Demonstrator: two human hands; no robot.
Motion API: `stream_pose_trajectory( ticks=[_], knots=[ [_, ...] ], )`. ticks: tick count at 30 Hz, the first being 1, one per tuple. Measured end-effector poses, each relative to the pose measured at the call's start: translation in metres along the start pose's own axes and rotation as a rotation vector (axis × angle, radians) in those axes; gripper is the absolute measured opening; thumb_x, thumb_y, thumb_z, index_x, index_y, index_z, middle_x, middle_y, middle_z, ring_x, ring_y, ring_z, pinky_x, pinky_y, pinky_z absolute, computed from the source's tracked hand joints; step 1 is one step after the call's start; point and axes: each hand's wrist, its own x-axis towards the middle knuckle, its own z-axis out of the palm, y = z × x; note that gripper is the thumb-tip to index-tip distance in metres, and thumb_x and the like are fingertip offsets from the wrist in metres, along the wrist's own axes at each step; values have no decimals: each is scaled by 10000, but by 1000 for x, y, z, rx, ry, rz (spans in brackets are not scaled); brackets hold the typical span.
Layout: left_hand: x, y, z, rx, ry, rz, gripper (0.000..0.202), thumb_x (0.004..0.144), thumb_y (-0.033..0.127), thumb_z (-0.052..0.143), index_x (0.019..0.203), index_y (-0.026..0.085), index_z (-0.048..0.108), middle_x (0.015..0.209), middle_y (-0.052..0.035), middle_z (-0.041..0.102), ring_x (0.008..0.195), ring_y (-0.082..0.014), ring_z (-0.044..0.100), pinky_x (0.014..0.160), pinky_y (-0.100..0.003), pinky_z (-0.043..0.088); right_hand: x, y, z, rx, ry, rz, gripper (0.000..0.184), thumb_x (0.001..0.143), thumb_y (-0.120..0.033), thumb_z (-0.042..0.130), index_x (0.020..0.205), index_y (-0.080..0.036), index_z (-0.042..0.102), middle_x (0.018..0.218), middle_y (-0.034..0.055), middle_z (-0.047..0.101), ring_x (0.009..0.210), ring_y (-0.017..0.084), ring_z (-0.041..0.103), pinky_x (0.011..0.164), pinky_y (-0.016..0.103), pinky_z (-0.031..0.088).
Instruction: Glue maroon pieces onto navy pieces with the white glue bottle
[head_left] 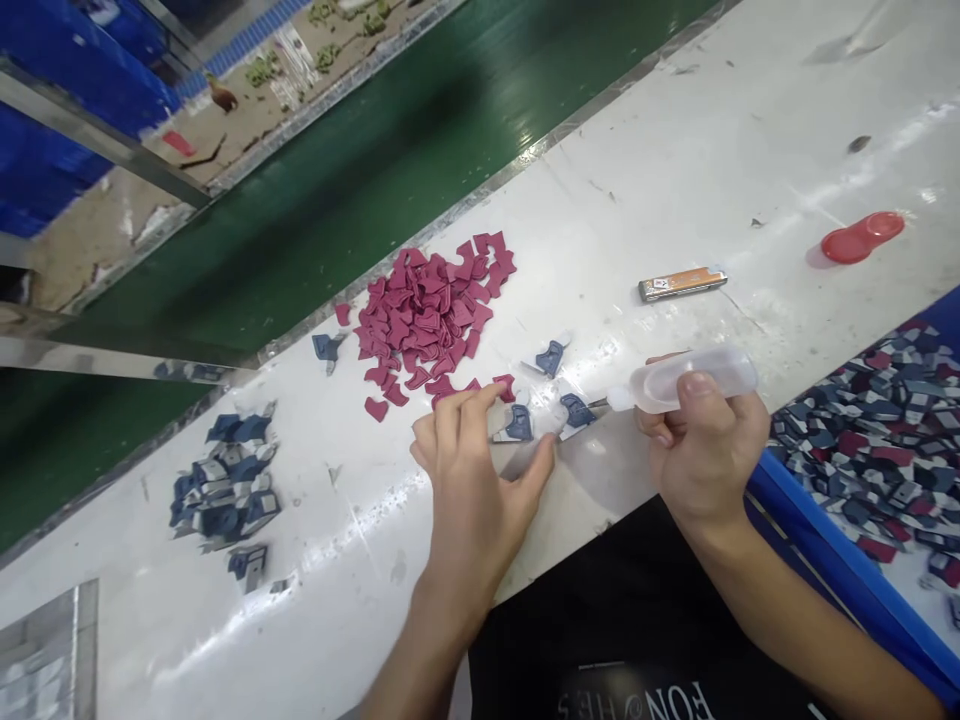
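Note:
My right hand (701,450) is shut on a translucent plastic squeeze bottle (694,380), whose white nozzle tip (619,398) points left, low over the bench. My left hand (472,470) rests on the white bench top (337,520) with its fingers spread and holds nothing. Its thumb and fingers lie on either side of a small blue-grey shoe-upper-like piece (519,424). Its index fingertip is close to a maroon piece (505,386). Another two blue-grey pieces (576,410) (550,358) lie to the right. A heap of maroon heart-like pieces (431,315) sits above my left hand.
A loose pile of blue-grey pieces (225,490) lies at the left. An orange lighter (682,284) and a red plastic lid (861,238) lie farther along the bench. A blue-edged tray of mixed pieces (877,460) is at the right, and a green conveyor belt (315,220) runs behind the bench.

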Motion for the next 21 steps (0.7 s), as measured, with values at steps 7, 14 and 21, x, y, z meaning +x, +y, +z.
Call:
stream_pose_trajectory(
  ticks=[7, 14, 21],
  knots=[
    [58, 8, 5, 42, -147, 166, 385, 971, 363, 714, 1345, 292, 663, 1350, -81, 654, 1232, -341, 474, 1058, -555, 411, 1, -2, 2, 155, 9, 58, 300, 997, -446, 725, 795, -229, 681, 591, -33, 491, 465, 133, 374, 437, 299, 326],
    [61, 10, 3, 84, -61, 252, 191, 1010, 392, 714, 1123, 239, 707, 1101, -57, 748, 1117, -299, 537, 933, -476, 383, 3, 0, 1, 169, 53, 54, 277, 979, -421, 735, 850, -181, 687, 628, -40, 544, 466, 103, 393, 434, 251, 331],
    [-31, 10, -11, 98, 128, 323, 247, 937, 319, 822, 1110, 231, 669, 1010, -46, 741, 972, -251, 547, 826, -408, 359, -9, -8, -15, -48, -68, -1, 220, 975, -401, 740, 880, -208, 700, 677, -26, 602, 535, 143, 533, 485, 274, 460]
  ],
)
